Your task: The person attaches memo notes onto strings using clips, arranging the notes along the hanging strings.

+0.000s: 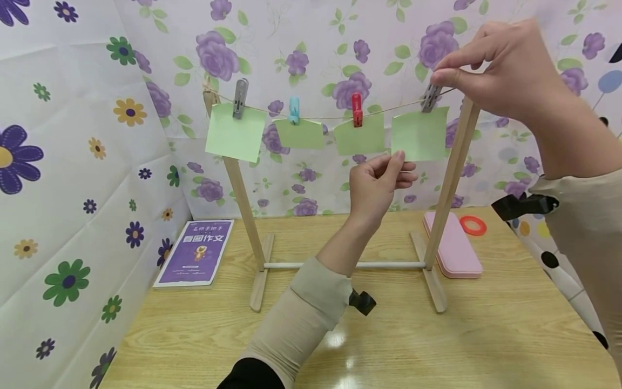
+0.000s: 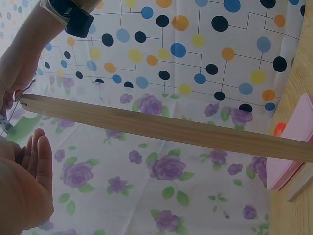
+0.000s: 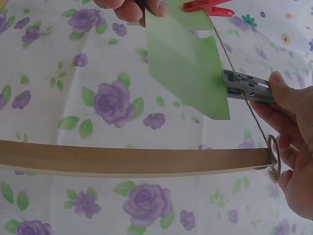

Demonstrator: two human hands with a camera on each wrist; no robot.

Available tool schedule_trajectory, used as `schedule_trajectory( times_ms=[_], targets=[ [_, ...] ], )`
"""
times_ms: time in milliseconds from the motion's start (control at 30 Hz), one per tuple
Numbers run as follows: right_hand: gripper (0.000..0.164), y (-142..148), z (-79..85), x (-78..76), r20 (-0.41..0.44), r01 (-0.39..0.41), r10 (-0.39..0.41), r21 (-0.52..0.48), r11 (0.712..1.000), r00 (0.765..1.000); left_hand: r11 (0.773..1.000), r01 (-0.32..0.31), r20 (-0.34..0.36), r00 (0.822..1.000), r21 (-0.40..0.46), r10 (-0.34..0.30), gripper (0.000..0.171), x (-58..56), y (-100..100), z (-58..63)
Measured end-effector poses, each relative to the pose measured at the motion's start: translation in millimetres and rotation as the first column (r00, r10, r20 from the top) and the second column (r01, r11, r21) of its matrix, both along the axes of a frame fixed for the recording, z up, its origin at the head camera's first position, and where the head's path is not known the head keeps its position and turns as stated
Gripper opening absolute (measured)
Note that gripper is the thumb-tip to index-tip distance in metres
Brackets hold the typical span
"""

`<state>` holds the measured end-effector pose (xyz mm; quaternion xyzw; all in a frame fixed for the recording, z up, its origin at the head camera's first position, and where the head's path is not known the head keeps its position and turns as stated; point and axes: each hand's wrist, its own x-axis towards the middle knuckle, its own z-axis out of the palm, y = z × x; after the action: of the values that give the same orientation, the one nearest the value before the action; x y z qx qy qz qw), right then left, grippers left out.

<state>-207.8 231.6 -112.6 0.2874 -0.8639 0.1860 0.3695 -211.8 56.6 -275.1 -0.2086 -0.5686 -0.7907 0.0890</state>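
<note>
My right hand pinches a grey clothespin at the right end of a thin string. In the right wrist view the peg's tip sits over the string and the edge of a green paper square. My left hand pinches that square's lower left corner between thumb and fingers. Along the string to the left hang three more green papers, under a red clothespin, a light blue clothespin and another grey clothespin. The left wrist view shows little of the pinched paper.
The string is tied between two wooden posts, joined low down by a white rod. A purple book lies at left on the wooden table. Behind the right post are a pink case and a red ring.
</note>
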Motion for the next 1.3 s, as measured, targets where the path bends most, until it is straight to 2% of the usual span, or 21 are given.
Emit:
schedule_trajectory(
  times_ms=[333, 633, 767, 1033, 1300],
  targets=[
    [0.01, 3.6, -1.2, -0.9, 0.075, -0.025, 0.024, 0.012, 1.0, 0.997, 1.0, 0.004, 0.001, 1.0, -0.022, -0.004, 0.031, -0.4, 1.9, 0.6],
    [0.02, 6.8, 0.9, -1.7, 0.151, -0.027, 0.011, 0.104, 0.994, 0.988, 0.999, 0.006, -0.003, 1.0, -0.039, -0.006, 0.033, -0.5, 1.0, -1.0],
    [0.021, 7.6, 1.2, -3.7, 0.18, -0.034, 0.013, 0.112, 0.993, 0.984, 0.999, 0.003, -0.006, 1.0, -0.04, -0.003, 0.032, -0.7, 0.5, -1.7],
    [0.024, 8.1, -1.0, -3.6, 0.221, -0.045, 0.031, 0.059, 0.997, 0.975, 1.0, 0.016, -0.025, 1.0, -0.023, -0.017, 0.031, -0.9, 1.0, -2.2],
    [0.029, 10.6, -6.2, -4.6, 0.197, -0.086, 0.089, -0.02, 0.996, 0.976, 1.0, 0.026, -0.016, 1.0, -0.016, -0.026, 0.03, -0.9, 1.8, 0.1]
  ],
)
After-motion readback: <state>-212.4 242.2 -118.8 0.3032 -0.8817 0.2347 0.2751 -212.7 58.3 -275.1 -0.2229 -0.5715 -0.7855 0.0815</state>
